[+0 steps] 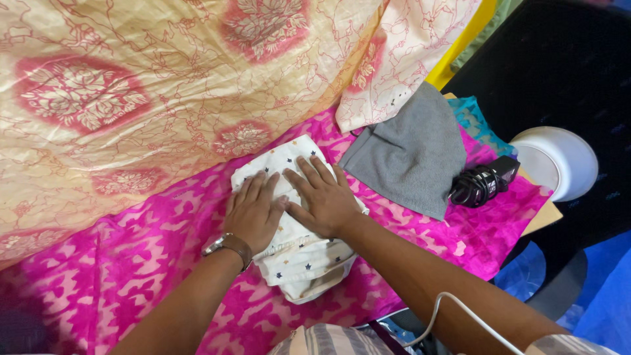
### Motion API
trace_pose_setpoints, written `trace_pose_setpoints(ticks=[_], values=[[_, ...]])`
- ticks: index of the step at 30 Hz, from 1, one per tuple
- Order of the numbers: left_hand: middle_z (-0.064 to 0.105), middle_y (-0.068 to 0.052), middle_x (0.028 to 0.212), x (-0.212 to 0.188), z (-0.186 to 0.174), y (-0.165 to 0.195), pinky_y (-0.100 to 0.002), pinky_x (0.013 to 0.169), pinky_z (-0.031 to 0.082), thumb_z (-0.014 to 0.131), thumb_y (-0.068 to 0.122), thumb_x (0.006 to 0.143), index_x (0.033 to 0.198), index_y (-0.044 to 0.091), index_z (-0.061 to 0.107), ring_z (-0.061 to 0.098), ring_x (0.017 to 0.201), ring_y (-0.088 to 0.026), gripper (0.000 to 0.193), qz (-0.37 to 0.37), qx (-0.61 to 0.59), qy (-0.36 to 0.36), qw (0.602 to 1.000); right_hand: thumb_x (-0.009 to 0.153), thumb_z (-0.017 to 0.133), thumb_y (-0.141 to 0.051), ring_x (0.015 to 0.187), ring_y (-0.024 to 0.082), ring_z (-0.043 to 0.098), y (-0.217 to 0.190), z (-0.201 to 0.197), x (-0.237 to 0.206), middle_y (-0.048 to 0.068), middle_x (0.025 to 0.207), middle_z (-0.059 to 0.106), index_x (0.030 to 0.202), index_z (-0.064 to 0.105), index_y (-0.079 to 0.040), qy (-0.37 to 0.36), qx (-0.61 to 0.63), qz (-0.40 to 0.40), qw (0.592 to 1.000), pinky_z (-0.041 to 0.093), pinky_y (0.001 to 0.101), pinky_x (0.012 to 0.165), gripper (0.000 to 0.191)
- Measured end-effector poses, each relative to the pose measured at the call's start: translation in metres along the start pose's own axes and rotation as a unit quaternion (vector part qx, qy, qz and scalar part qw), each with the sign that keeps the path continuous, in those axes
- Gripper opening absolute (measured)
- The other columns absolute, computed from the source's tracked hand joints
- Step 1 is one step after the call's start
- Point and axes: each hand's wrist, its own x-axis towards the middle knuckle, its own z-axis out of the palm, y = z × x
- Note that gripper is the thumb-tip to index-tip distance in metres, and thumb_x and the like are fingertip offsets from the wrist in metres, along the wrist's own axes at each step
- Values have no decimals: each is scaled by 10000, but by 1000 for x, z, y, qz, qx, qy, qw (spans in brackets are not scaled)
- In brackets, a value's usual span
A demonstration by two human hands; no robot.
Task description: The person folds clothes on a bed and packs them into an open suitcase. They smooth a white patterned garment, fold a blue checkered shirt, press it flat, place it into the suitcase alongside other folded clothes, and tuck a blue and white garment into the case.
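Two hands, both flat and spread, neither gripping anything.

1. White cable [439,307], nearest the camera, curving over the right forearm; where it ends is out of view.
2. Wristwatch [230,244], metal-banded, on the left wrist.
3. Left hand [253,209], palm down, fingers together and pointing away, pressing on the near-left part of the folded white cloth [299,253]. The flat palm suits holding layers down rather than lifting them.
4. Right hand [323,194], palm down, fingers fanned, laid beside the left with the thumb touching it, weighing on the cloth's middle and far part.
5. Folded white cloth, printed with small dark stars, in a compact stack of layers; it lies under both palms, on the pink patterned fabric [138,263], which serves as the working surface.
6. Grey cloth [411,154], just right of the right hand, lying loose on the pink fabric, apart from the white one.
7. Black corded device [483,183], its cord bundled, resting at the grey cloth's right edge.
8. White round object [559,161], further right, off the fabric, beside a dark surface.
9. Turquoise cloth [476,121], partly tucked beneath the grey one.
10. Cream and red floral fabric [131,98], farthest, draped in folds across the back and left.
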Motion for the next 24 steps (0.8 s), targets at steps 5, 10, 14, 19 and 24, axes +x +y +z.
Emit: trace_pose_setpoints(ticks=[5, 10, 14, 19, 24], values=[[188, -146, 1670, -2, 8, 4, -640, 1177, 141, 392, 705, 942, 1596, 190, 257, 148, 1531, -372, 844, -19, 46, -53, 997, 1004, 418, -512, 1541, 376, 225, 2, 7, -2, 147, 1652, 308, 1562, 405, -219, 1, -2, 11, 1000, 174, 645, 1187, 631], [38, -151, 1688, 7, 7, 3, -692, 1149, 100, 418, 782, 878, 1615, 192, 112, 31, 1546, -382, 992, -38, 39, -152, 987, 995, 429, -536, 1534, 378, 185, 5, 8, 2, 145, 1653, 273, 1554, 393, -222, -34, 19, 27, 999, 164, 651, 1171, 642], [-18, -139, 1703, 12, 1, 2, -682, 1171, 83, 447, 813, 837, 1626, 228, 57, -21, 1558, -374, 1058, -50, 28, -200, 978, 979, 454, -561, 1530, 377, 208, 6, 9, 2, 143, 1646, 296, 1548, 399, -224, -24, 10, 20, 999, 189, 656, 1165, 664], [-76, -107, 1711, 18, -2, 1, -681, 1181, 42, 430, 823, 832, 1629, 255, -6, -94, 1564, -346, 1071, -76, 11, -254, 964, 950, 481, -579, 1516, 378, 243, 9, 12, 3, 137, 1616, 342, 1539, 409, -225, -26, 18, 24, 999, 206, 665, 1158, 690], [-41, -84, 1719, 20, 8, -7, -674, 1197, 47, 371, 800, 865, 1633, 266, 47, -70, 1576, -319, 990, -78, -3, -238, 968, 960, 477, -580, 1518, 387, 249, 11, 15, 3, 147, 1607, 358, 1541, 405, -207, -19, 18, 20, 999, 216, 667, 1155, 694]])
